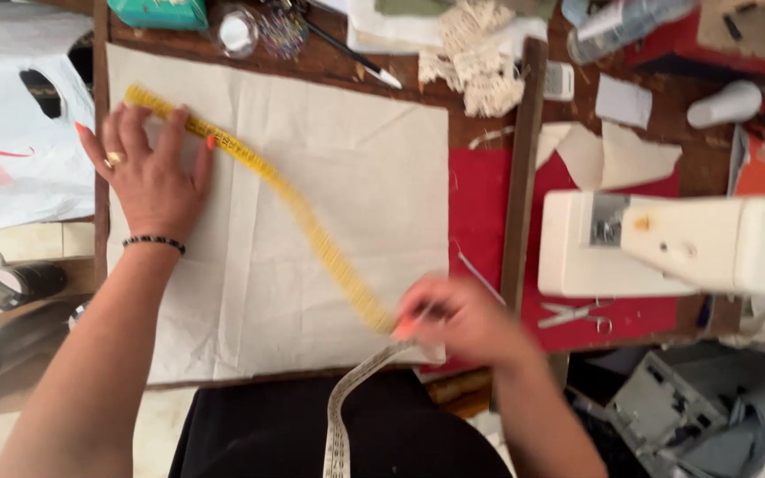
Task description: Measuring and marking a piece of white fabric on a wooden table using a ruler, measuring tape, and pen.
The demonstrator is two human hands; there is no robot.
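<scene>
Head view: my left hand (148, 173) lies flat and spread, pinning 1 end of the yellow tape measure (298, 217) near the cream fabric's (347, 168) far left corner. My right hand (458, 320) pinches the tape at the near edge, pulling it taut diagonally. A clear jar (234, 32) at the table's (329, 64) far edge holds something white.
</scene>
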